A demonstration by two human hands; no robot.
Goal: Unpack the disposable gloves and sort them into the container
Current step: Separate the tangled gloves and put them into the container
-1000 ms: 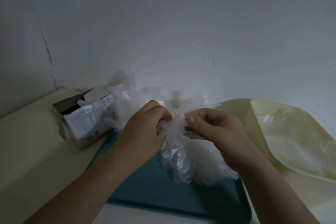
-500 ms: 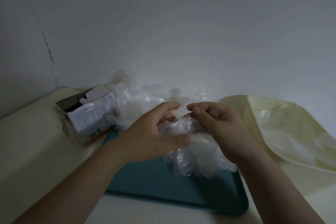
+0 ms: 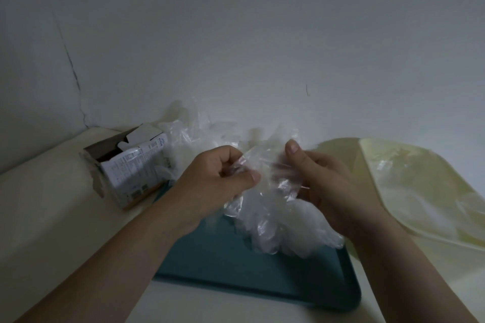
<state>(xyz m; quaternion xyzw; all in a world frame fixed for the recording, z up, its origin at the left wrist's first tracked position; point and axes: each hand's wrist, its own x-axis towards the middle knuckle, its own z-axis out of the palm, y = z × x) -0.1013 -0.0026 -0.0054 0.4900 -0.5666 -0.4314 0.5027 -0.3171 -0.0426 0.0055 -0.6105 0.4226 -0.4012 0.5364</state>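
A bunch of clear plastic disposable gloves (image 3: 275, 220) hangs between both hands above a teal tray (image 3: 262, 278). My left hand (image 3: 220, 178) pinches the crumpled top of the bunch between thumb and curled fingers. My right hand (image 3: 322, 181) grips the other side, thumb up and fingers curled round the plastic. More loose clear gloves (image 3: 191, 134) lie heaped behind the hands, against the wall. An opened cardboard glove box (image 3: 128, 168) lies on its side at the left of the tray.
A pale yellow tray (image 3: 430, 191) with clear plastic on it lies to the right, tilted. The cream tabletop (image 3: 42, 217) stretches to the left. A grey wall with a crack stands close behind.
Both hands have shifted their hold on the glove bunch: the left thumb now presses in from the front, and the right thumb has lifted. The bunch has stretched a little between them.
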